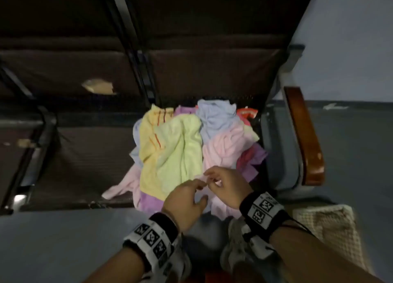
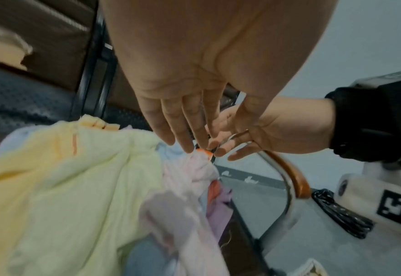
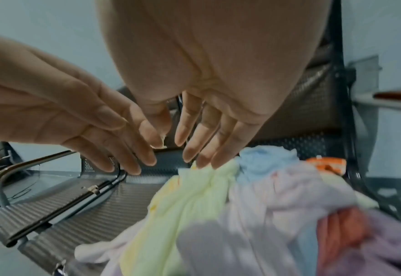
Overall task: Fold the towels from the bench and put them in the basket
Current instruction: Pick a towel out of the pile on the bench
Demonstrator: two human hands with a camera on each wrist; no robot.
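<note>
While a loose heap of towels (image 1: 187, 146) covers the right seat of a dark metal bench (image 1: 85, 155), both hands hover over its near edge, close together. The left hand (image 1: 185, 199) has its fingers straight and relaxed, holding nothing; the wrist views show them spread just above the cloth. The right hand (image 1: 225, 187) sits just right of it, fingers loosely extended toward a pale pink towel (image 1: 221, 148); whether the fingertips touch the fabric is hard to tell, since the head view is blurred there. A light green towel (image 1: 180, 153) lies on top at the middle, a yellow striped towel (image 1: 151, 133) to its left, a pale blue towel (image 1: 214, 119) at the far side. Purple and orange cloth show only as edges, mostly buried. A wooden armrest (image 1: 304, 138) stands to the right. At the near right, a cream woven basket (image 1: 327, 229) is cut off by the right forearm and the frame edge.
</note>
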